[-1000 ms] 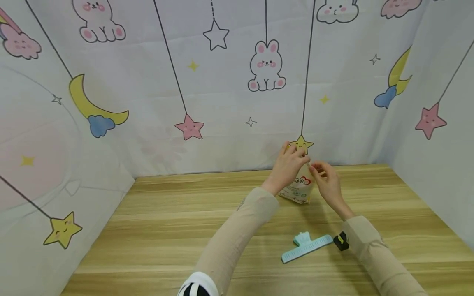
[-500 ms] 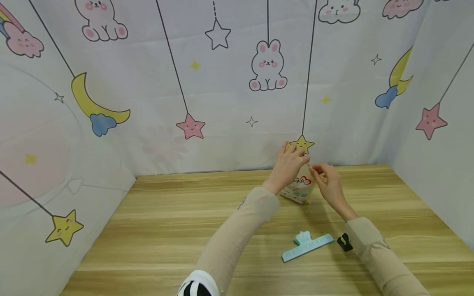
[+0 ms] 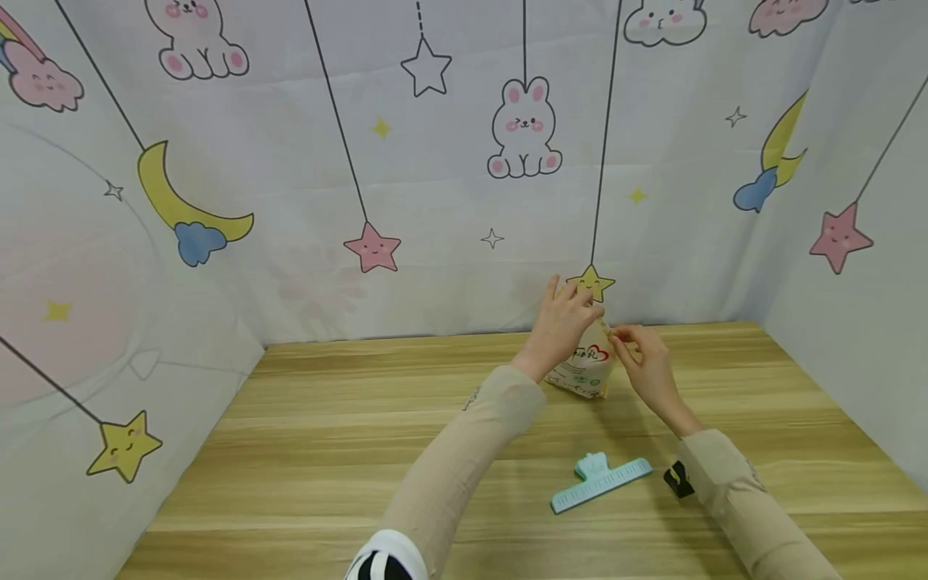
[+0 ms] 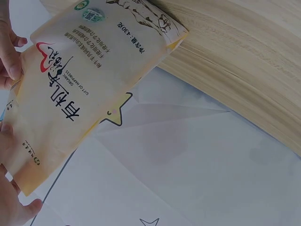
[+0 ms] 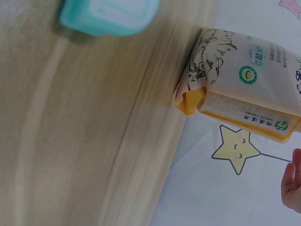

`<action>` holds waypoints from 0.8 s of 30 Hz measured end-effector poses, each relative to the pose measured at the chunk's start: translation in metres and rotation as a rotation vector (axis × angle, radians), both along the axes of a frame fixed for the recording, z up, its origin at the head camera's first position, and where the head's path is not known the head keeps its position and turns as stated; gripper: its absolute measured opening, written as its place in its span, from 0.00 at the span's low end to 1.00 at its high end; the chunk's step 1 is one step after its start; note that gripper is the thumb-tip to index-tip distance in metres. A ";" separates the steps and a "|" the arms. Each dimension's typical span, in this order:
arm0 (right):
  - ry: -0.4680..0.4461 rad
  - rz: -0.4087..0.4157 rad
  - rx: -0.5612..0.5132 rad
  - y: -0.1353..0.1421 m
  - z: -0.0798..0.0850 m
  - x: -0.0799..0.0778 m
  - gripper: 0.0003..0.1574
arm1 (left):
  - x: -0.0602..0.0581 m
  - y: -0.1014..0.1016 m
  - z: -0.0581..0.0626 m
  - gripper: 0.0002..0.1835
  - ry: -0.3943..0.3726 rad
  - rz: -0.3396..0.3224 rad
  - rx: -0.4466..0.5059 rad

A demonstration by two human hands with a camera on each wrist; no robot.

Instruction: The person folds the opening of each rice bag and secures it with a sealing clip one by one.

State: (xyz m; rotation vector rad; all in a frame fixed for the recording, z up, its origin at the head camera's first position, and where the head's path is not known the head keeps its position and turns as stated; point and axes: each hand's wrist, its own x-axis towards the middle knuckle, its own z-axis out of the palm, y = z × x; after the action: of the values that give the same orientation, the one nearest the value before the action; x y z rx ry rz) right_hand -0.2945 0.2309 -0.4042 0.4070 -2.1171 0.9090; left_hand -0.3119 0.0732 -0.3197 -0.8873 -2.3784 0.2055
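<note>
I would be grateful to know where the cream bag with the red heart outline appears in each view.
Head: the cream bag with the red heart outline is right of centre, near the far edge of the wood-grain table.
Left wrist: the bag slants across the left side.
Right wrist: the bag is at upper right, cut by the frame.
Shared landmark: the smiling yellow star printed on the white cloth, close to the bag each time.

- A brown wooden table (image 3: 362, 419) with stripy lines.
- A long light blue clip (image 3: 600, 486) lies on it.
- A pale bag (image 3: 578, 375) with a red heart stands near its back edge.
</note>
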 end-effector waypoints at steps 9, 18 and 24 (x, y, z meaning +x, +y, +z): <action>0.001 0.001 -0.009 0.000 0.000 0.003 0.06 | -0.001 0.000 -0.001 0.17 0.015 0.000 0.007; -0.029 0.000 -0.040 0.002 -0.005 0.003 0.08 | -0.001 -0.001 -0.001 0.17 0.038 -0.007 0.014; -0.031 0.010 -0.051 0.002 -0.006 0.004 0.09 | -0.001 0.000 -0.002 0.17 0.034 -0.010 0.017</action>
State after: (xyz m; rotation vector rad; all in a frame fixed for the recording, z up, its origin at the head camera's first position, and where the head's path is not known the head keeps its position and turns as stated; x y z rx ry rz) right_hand -0.2902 0.2332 -0.4106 0.3798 -2.1167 0.9783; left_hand -0.3131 0.0728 -0.3213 -0.8809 -2.3404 0.1948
